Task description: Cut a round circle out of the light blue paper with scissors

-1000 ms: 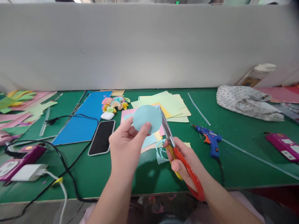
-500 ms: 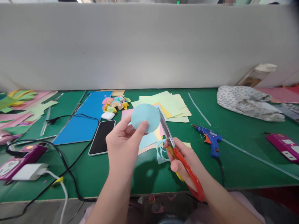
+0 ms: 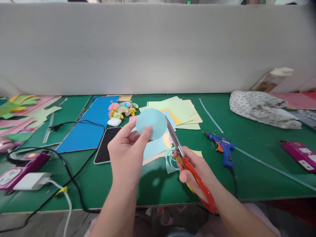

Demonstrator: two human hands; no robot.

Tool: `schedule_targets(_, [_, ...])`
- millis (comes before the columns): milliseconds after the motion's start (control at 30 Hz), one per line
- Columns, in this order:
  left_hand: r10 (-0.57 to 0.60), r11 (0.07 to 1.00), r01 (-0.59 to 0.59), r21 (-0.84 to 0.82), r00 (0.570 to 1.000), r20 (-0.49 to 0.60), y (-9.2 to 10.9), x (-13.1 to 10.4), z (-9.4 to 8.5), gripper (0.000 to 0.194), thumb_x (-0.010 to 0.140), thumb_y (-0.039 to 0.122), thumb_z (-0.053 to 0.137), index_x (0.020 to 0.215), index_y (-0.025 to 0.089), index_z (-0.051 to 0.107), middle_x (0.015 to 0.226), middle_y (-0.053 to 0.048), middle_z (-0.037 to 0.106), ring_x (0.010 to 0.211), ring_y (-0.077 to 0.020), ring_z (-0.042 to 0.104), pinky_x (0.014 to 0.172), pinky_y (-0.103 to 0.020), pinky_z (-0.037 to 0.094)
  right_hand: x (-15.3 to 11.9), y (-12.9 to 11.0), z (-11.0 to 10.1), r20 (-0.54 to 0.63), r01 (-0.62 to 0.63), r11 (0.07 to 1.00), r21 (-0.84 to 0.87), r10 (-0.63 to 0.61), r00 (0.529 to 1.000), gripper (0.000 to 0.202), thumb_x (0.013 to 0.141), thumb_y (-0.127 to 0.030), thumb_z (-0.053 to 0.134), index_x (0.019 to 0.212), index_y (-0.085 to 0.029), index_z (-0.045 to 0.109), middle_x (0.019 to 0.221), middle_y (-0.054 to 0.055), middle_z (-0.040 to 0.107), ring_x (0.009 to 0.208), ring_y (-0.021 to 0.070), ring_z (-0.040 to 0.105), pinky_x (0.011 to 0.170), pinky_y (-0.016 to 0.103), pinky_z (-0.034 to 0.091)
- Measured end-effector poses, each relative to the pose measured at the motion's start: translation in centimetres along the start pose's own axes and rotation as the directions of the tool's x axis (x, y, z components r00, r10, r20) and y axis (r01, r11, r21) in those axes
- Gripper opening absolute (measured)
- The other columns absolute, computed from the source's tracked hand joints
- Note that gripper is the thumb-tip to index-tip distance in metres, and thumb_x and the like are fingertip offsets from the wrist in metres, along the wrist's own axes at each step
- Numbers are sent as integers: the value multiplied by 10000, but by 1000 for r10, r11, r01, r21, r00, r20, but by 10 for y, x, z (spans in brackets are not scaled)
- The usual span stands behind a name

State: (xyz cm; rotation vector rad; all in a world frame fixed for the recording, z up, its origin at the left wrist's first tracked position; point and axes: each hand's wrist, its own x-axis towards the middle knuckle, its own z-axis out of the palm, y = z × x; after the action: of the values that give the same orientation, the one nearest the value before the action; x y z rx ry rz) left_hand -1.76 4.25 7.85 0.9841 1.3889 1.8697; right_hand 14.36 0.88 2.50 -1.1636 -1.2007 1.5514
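Observation:
A light-blue paper circle is pinched between the thumb and fingers of my left hand, held up over the table. My right hand grips scissors with red and yellow handles. Their blades look closed and point up and away, with the tips close to the circle's right edge; whether they touch it I cannot tell. Below the blades, thin light-blue paper offcuts curl on the table. Behind the circle lie stacked pale green and yellow paper sheets.
On the green table, a phone, a blue board and folded-paper pieces lie left. A blue glue gun with a long glue stick rests right. Power strips and cables flank both sides. A white partition stands behind.
My left hand has shifted slightly left with the paper circle, away from the scissors. My right hand and the scissors have hardly moved.

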Motion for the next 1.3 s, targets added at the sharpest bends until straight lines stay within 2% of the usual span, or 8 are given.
schedule_targets(267, [2,1000,-2,-12,1000,-13,-1,1,-1,345,677,285,891,1006,201,830,674,28,762,613,-95,672,629,-202,647,-1,4,-1,16,16,998,-63,-15,1000,859,414,-934,761,924,-256,623,650,-77,360,579,125,277,529,264,282])
schedule_targets(467, [-25,1000,25,-5,995,92,-2,-2,1,558,672,300,893,1209,223,764,847,-7,780,723,-160,727,623,-248,657,0,5,0,39,71,983,-168,-65,997,895,451,-981,685,959,-248,621,649,-74,385,589,128,272,555,276,256])
schedule_targets(600, [-11,998,3,70,993,117,-1,-4,0,638,698,282,870,1312,229,708,891,-16,778,701,-157,713,649,-269,657,0,1,-2,82,50,995,-90,-42,996,916,424,-956,723,995,-245,628,665,-69,438,570,121,299,532,271,284])
schedule_targets(733, [-5,995,-8,95,991,133,1,-5,0,644,687,254,876,1310,241,713,836,4,765,625,-136,685,635,-264,654,-1,0,-4,108,10,1000,-23,-7,994,932,372,-907,775,1024,-256,636,725,-56,494,600,125,380,559,267,351])
schedule_targets(833, [1,996,-14,92,990,144,2,-6,-1,643,658,234,889,1281,249,730,935,-12,784,618,-129,686,600,-245,644,0,1,-3,84,-15,1000,27,13,996,940,332,-881,807,1019,-259,653,743,-53,511,593,117,409,543,253,363])
schedule_targets(967, [9,993,-29,114,986,168,3,-6,-1,640,671,245,877,1292,254,720,1041,-35,790,622,-129,689,593,-249,639,1,1,0,81,-31,994,103,23,996,943,329,-889,813,1010,-258,648,696,-69,475,539,104,361,495,248,337])
schedule_targets(1100, [-2,992,-20,125,984,176,3,-7,-2,666,677,257,870,1321,264,701,1000,-26,791,602,-122,679,600,-253,641,1,1,0,79,-16,998,54,11,997,936,339,-900,793,1001,-256,639,684,-70,439,596,126,333,528,259,316])
schedule_targets(1300, [-12,994,-7,111,985,171,3,-6,-2,681,661,265,882,1318,262,703,806,10,761,579,-124,669,596,-249,640,0,3,1,41,21,1000,-4,-21,999,906,378,-938,742,967,-259,625,679,-68,391,614,142,309,535,278,308])
